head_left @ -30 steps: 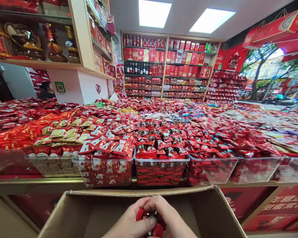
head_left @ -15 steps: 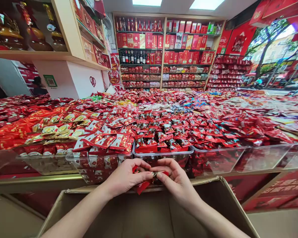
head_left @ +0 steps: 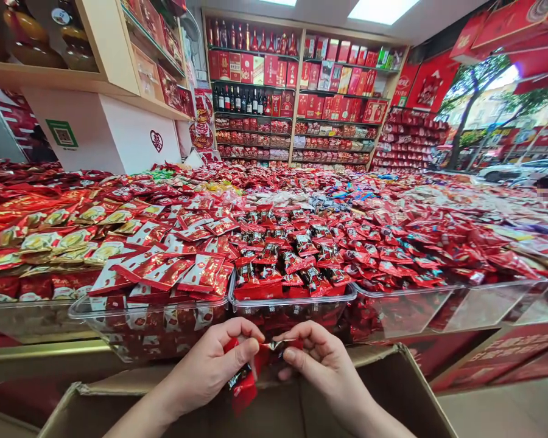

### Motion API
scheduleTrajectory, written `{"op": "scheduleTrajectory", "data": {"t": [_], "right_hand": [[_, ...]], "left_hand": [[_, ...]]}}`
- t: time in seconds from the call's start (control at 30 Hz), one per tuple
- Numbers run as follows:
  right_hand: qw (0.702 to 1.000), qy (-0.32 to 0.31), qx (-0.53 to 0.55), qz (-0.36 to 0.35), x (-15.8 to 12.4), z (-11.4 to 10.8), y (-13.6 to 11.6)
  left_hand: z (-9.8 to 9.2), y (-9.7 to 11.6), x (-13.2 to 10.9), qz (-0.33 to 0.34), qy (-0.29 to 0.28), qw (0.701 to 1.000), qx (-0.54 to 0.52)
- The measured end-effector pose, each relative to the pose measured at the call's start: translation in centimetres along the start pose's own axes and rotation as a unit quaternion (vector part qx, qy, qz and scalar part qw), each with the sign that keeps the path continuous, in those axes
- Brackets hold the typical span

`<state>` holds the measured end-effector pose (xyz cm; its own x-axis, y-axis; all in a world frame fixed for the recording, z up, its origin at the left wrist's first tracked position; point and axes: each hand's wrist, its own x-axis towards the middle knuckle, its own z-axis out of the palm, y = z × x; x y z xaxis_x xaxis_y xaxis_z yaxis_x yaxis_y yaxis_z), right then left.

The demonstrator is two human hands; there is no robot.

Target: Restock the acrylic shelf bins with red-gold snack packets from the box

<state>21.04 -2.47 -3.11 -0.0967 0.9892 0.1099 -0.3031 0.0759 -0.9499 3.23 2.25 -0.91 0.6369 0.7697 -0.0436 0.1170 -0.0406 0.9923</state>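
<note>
My left hand [head_left: 212,362] is closed around red and black wrapped candies [head_left: 243,390], which hang out below its fingers. My right hand [head_left: 319,362] pinches a small shiny red wrapper [head_left: 277,348], and the left thumb and forefinger grip its other end. What is inside that wrapper is hidden. Both hands are above an open cardboard box [head_left: 404,377]. Just beyond them stands a clear plastic bin [head_left: 293,299] heaped with similar red and black candies [head_left: 304,261].
A neighbouring clear bin [head_left: 91,309] on the left holds red and white packets [head_left: 158,267]. Several more heaps of sweets spread across the counter. Shelves [head_left: 296,79] with bottles and red boxes line the back wall. A white pillar [head_left: 128,134] rises at left; the street shows at right.
The view has moved closer to the counter and shifted. My hands appear lower, and their fingertips have drawn slightly apart with the wrapper stretched between them. More of the candies below my left hand shows.
</note>
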Motion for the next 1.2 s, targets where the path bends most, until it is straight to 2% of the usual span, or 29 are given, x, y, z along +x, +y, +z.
{"op": "scheduleTrajectory", "data": {"t": [0.13, 0.2, 0.27, 0.33, 0.43, 0.5, 0.63, 0.8, 0.93, 1.0, 1.2], "right_hand": [[0.994, 0.013, -0.042, -0.103, -0.3, -0.1, 0.1], [0.985, 0.006, -0.089, -0.15, -0.5, -0.1, 0.3], [0.978, 0.008, -0.12, -0.171, -0.8, -0.2, 0.5], [0.982, 0.019, -0.11, -0.155, -1.0, -0.2, 0.5], [0.995, 0.027, -0.026, -0.089, -1.2, -0.1, 0.3], [0.998, 0.029, 0.01, -0.054, -1.1, 0.2, 0.0], [0.999, 0.029, -0.028, -0.006, -0.6, 0.7, 0.0], [0.997, 0.058, -0.037, -0.041, -0.8, 0.6, 0.9], [0.992, 0.006, -0.098, -0.082, -1.3, 0.6, 1.2], [0.987, 0.0, -0.126, -0.095, -1.5, 0.6, 1.1], [0.992, 0.03, -0.077, -0.1, -1.5, 0.9, 0.9]], "left_hand": [[-0.2, -0.2, 0.1, -0.003, -0.103, 0.99, -0.092], [-0.1, -0.2, 0.2, 0.0, -0.094, 0.99, -0.107], [0.0, 0.0, 0.2, -0.015, -0.043, 0.995, -0.093], [0.2, 0.1, 0.2, -0.032, 0.01, 0.996, -0.082], [0.4, 0.1, 0.0, -0.02, 0.056, 0.994, -0.095], [0.6, 0.0, 0.0, -0.014, 0.068, 0.993, -0.094], [0.7, 0.0, -0.1, -0.022, 0.073, 0.995, -0.058], [0.8, -0.3, -0.3, -0.007, 0.092, 0.996, 0.001], [0.7, -0.4, -0.4, 0.022, 0.087, 0.996, 0.01], [0.6, -0.4, -0.4, 0.019, 0.082, 0.996, 0.006], [0.5, -0.3, -0.4, 0.045, 0.071, 0.995, 0.047]]}}
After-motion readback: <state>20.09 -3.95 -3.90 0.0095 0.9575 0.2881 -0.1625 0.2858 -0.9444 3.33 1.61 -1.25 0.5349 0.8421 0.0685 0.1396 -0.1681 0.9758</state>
